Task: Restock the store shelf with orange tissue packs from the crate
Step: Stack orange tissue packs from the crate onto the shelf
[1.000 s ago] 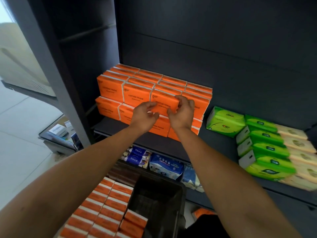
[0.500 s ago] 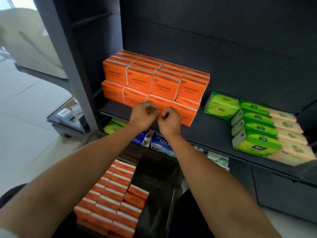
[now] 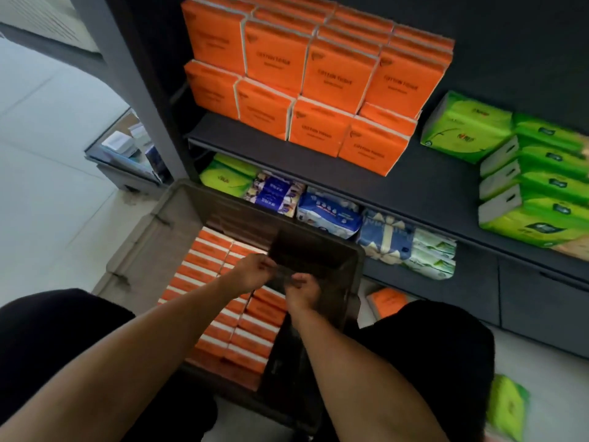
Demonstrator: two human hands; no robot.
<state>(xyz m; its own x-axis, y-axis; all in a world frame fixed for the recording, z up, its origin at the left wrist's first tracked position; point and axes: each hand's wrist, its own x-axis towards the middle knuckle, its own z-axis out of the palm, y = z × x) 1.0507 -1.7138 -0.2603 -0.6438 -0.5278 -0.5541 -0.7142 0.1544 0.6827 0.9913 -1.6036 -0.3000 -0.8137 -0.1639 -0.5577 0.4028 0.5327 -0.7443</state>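
Orange tissue packs stand in two tiers on the left of the dark shelf. Below it, on the floor, a dark crate holds several rows of orange packs in its left half; its right half looks dark and bare. My left hand hovers over the inner edge of those rows with its fingers curled together. Just beside it, my right hand hangs above the packs near the crate's middle, fingers curled down. I see nothing held in either hand.
Green tissue packs fill the shelf's right side. Blue, white and green packs sit on the lower shelf behind the crate. One orange pack and a green pack lie on the floor at the right. A grey shelf post rises at the left.
Both hands left the front orange pack on the shelf and dropped down to the crate. My view tilted down with them.
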